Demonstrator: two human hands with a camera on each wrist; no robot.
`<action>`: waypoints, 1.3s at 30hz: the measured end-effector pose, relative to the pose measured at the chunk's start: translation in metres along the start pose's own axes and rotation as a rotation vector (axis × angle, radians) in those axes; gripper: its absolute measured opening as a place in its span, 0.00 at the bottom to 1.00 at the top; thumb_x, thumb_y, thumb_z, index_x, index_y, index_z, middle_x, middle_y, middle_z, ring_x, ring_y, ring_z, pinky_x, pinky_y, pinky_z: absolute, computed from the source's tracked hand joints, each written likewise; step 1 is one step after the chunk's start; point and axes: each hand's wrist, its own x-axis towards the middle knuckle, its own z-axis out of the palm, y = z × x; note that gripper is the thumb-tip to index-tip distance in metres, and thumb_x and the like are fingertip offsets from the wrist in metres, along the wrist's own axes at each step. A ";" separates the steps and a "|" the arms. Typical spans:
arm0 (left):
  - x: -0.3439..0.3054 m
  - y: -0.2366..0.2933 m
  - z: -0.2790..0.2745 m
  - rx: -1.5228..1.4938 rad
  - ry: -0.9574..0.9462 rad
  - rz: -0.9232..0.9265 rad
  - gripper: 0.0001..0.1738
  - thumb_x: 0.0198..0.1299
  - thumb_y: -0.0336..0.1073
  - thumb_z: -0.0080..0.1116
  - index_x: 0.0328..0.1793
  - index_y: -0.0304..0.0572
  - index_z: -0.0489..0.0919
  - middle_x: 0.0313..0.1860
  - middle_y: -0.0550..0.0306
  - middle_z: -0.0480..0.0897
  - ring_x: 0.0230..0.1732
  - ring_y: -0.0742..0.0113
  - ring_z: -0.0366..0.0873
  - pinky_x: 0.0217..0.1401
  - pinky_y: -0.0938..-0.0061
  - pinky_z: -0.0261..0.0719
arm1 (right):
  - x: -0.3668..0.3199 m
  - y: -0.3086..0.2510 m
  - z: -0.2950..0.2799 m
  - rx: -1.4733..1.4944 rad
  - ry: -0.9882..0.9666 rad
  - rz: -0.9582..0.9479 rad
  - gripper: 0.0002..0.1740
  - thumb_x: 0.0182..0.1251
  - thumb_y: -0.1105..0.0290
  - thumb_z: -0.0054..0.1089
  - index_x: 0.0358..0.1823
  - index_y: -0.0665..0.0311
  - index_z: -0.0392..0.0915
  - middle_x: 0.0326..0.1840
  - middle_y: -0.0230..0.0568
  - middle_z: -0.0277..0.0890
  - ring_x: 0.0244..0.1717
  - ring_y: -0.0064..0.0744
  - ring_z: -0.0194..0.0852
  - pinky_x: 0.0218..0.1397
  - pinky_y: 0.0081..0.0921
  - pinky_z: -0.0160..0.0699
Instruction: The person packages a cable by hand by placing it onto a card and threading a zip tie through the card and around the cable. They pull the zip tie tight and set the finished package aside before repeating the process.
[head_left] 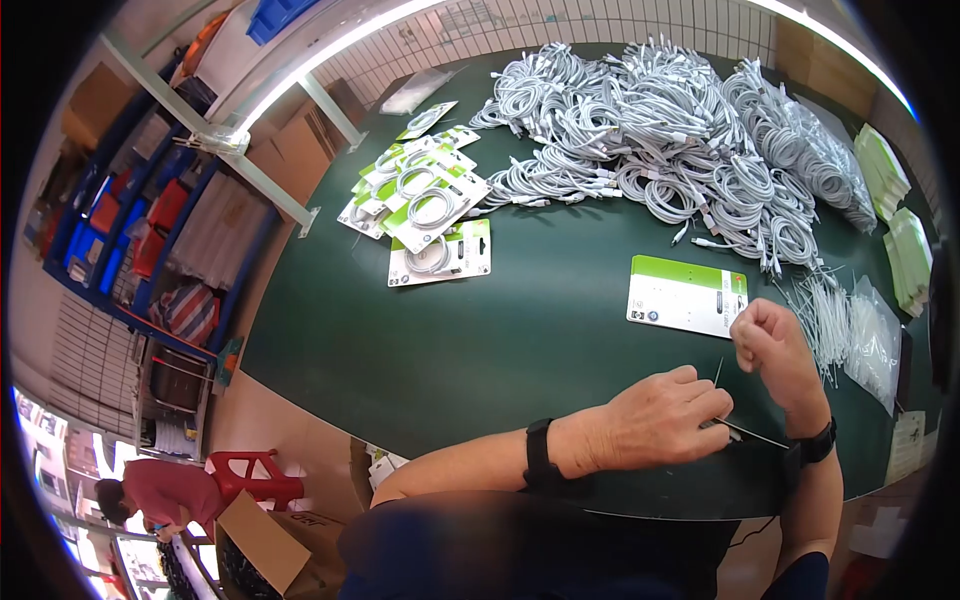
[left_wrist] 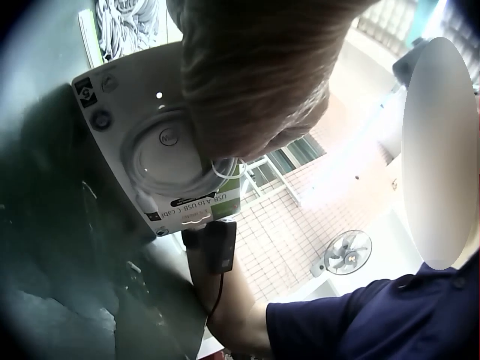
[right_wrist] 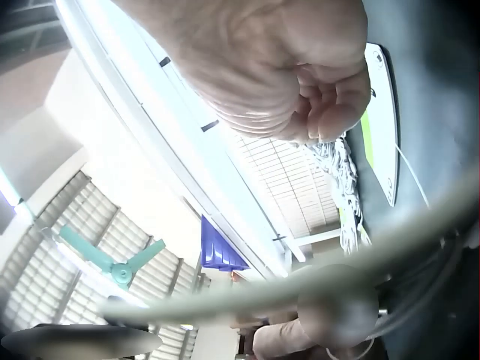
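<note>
My left hand (head_left: 660,418) grips a white-and-green backing card (left_wrist: 112,97) that carries a coiled white USB cable (left_wrist: 139,165). Seen from the head, this card stands almost edge-on beneath the fingers, and the thin tail of a cable tie (head_left: 719,370) sticks up beside them. In the left wrist view a small loop of tie shows next to the coil. To the right, my right hand (head_left: 770,350) is raised with fingers curled in, and nothing shows between them. Just beyond it a bare backing card (head_left: 688,295) lies flat on the green table.
A large heap of coiled white cables (head_left: 640,110) covers the table's back. Carded cables (head_left: 430,205) are piled at the left. Loose cable ties (head_left: 820,320) and a clear plastic bag (head_left: 873,340) lie at the right, below stacks of backing cards (head_left: 908,262).
</note>
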 end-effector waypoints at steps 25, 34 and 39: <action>0.002 -0.018 -0.006 0.016 -0.049 -0.042 0.15 0.44 0.29 0.75 0.41 0.50 0.86 0.41 0.64 0.87 0.33 0.72 0.83 0.32 0.75 0.70 | -0.012 0.007 0.009 0.112 -0.474 0.205 0.11 0.73 0.61 0.68 0.40 0.62 0.84 0.30 0.23 0.77 0.31 0.12 0.71 0.36 0.15 0.71; 0.002 -0.019 -0.007 0.010 -0.068 -0.056 0.15 0.45 0.30 0.75 0.41 0.51 0.87 0.42 0.63 0.88 0.33 0.71 0.84 0.32 0.75 0.70 | -0.013 0.005 0.015 0.112 -0.433 0.244 0.10 0.71 0.64 0.66 0.33 0.61 0.83 0.27 0.23 0.76 0.28 0.13 0.68 0.31 0.17 0.67; 0.005 -0.018 -0.006 0.009 -0.064 -0.095 0.12 0.46 0.30 0.74 0.39 0.50 0.87 0.42 0.62 0.88 0.34 0.72 0.83 0.32 0.75 0.69 | -0.013 0.009 0.015 0.040 -0.385 0.173 0.10 0.69 0.64 0.66 0.31 0.61 0.81 0.25 0.23 0.73 0.27 0.13 0.67 0.29 0.18 0.64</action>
